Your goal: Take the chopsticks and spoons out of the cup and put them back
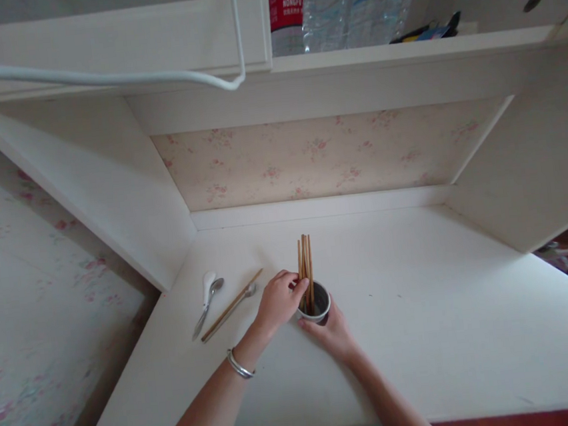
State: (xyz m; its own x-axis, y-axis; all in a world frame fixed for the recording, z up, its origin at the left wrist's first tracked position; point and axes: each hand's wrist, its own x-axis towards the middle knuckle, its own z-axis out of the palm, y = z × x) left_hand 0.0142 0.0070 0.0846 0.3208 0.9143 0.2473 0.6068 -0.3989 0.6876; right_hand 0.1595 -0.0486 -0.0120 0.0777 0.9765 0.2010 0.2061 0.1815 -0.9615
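Just right of the left hand (282,296), the nearer one, wooden chopsticks (305,254) are pinched by its fingertips, long axis near upright, lower ends inside the cup (323,294), which is clasped by the right hand (334,334).

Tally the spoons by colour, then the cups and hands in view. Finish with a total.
White spoon: 1
Silver spoons: 2
Cup: 1
Hands: 2
Total: 6
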